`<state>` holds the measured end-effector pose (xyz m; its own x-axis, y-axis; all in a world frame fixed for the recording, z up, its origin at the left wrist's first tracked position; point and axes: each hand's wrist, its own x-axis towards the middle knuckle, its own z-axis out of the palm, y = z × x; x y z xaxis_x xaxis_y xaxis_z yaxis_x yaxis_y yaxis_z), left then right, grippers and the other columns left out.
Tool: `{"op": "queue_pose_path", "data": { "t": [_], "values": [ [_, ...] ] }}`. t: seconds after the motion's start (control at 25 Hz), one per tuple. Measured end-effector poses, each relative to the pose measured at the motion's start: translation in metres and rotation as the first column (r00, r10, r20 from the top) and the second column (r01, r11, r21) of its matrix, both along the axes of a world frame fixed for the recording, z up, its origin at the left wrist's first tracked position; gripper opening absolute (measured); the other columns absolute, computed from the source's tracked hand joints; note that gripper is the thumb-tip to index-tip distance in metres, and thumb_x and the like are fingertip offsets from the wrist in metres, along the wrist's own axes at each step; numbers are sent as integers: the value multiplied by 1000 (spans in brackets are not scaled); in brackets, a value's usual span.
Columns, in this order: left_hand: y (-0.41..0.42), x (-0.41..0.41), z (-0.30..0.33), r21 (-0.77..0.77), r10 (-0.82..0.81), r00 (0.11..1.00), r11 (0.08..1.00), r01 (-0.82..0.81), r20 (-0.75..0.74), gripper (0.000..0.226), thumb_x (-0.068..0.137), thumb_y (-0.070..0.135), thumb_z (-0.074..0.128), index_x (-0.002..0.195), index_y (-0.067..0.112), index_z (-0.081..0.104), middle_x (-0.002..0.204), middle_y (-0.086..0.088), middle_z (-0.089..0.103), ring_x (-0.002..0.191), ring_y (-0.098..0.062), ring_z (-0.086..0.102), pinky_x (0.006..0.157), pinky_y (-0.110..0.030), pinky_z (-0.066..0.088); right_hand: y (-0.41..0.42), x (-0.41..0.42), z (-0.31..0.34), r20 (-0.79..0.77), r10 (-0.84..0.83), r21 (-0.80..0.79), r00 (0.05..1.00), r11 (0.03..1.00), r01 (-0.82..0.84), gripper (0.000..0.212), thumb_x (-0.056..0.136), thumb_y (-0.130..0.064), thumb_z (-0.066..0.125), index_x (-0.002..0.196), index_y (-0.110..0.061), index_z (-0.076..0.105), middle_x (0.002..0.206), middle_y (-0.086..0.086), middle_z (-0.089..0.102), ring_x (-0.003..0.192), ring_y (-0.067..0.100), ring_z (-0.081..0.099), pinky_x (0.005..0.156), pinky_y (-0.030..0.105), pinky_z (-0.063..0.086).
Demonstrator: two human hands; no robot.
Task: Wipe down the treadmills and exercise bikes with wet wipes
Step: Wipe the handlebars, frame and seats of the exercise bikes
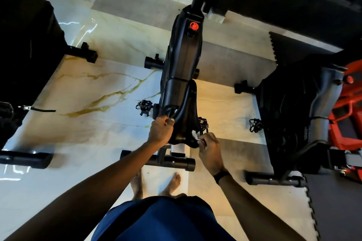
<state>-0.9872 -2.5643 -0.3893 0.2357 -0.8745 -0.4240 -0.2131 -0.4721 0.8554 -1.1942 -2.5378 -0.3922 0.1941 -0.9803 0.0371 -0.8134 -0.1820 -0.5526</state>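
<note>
L hand [159,130] grips bike saddle [187,115] edge; R hand [210,149] pinches white wet wipe [195,135] vs saddle rear.

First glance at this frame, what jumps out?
The black exercise bike in the centre, seen from above, with a bright red knob on its frame. At its saddle the left hand grips the left edge while the right hand pinches a white wipe against the rear right edge. Next comes the glossy marble floor with gold veins, and a red machine at the far right.
</note>
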Motion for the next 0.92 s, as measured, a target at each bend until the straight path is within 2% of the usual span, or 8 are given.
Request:
{"op": "queue_pose_path", "data": {
  "t": [0.12, 0.24, 0.32, 0.44, 0.48, 0.6, 0.72, 0.92],
  "values": [
    [13, -2, 8, 60, 58, 998, 997, -56, -38, 19, 96, 14, 58, 85, 3, 68, 80, -19, 69, 65, -27, 61, 60, -35, 50, 1, 23, 5, -36, -71, 56, 997, 996, 73, 19, 81, 12, 61, 87, -6, 61, 95, 12, 56, 94, 33, 56, 74, 30, 39],
    [28, -2, 20, 158, 84, 992, 985, -67, -98, 21, 95, 20, 64, 79, 6, 67, 74, -16, 68, 55, -22, 59, 49, -28, 47, 5, 48, 25, 107, 92, 228, 990, 967, -114, 15, 80, 5, 70, 81, -9, 65, 87, 7, 58, 84, 29, 58, 71, 34, 46],
    [39, -2, 30, 190, 75, 982, 981, -42, -172, 31, 94, 30, 67, 84, 1, 69, 73, -16, 70, 56, -23, 64, 50, -30, 52, 9, 60, 41, 238, 127, 261, 963, 947, -189, 17, 80, 2, 73, 76, -12, 65, 82, 7, 62, 76, 23, 62, 68, 39, 55],
    [70, -12, 51, 137, 205, 927, 976, -170, -313, 32, 92, 31, 70, 81, 1, 68, 71, -18, 67, 54, -23, 66, 54, -34, 57, 16, 64, 62, 416, 25, 249, 909, 958, -140, 7, 91, 0, 67, 84, -2, 69, 74, 5, 66, 57, -3, 60, 55, 14, 49],
    [80, -16, 57, 109, 255, 905, 967, -231, -340, 28, 92, 27, 71, 80, 2, 67, 73, -19, 65, 53, -22, 66, 54, -34, 58, 18, 63, 66, 448, 18, 250, 894, 957, -145, 6, 92, -1, 66, 87, -1, 69, 74, 3, 66, 56, -5, 59, 56, 12, 47],
    [118, -20, 70, 49, 354, 857, 930, -363, -375, 15, 91, 16, 72, 90, 1, 68, 82, -18, 64, 61, -24, 64, 55, -31, 56, 28, 62, 71, 499, 38, 279, 866, 939, -201, 4, 95, -5, 63, 92, -5, 65, 79, 1, 70, 65, 0, 63, 62, 18, 49],
    [165, -12, 78, 38, 437, 826, 890, -455, -355, 19, 88, 15, 74, 101, 2, 69, 82, -12, 68, 70, -24, 65, 61, -34, 59, 49, 81, 83, 501, 180, 317, 846, 872, -374, 7, 96, -4, 60, 91, -9, 61, 75, -8, 66, 63, -4, 63, 58, 13, 49],
    [230, 25, 97, -51, 602, 733, 761, -647, -317, 17, 85, 0, 74, 98, -10, 69, 82, -19, 68, 65, -21, 66, 63, -34, 60, 84, 129, 110, 497, 356, 292, 792, 790, -539, 10, 93, -5, 62, 86, -12, 63, 81, 2, 69, 72, 15, 65, 63, 21, 55]
  ]
}}
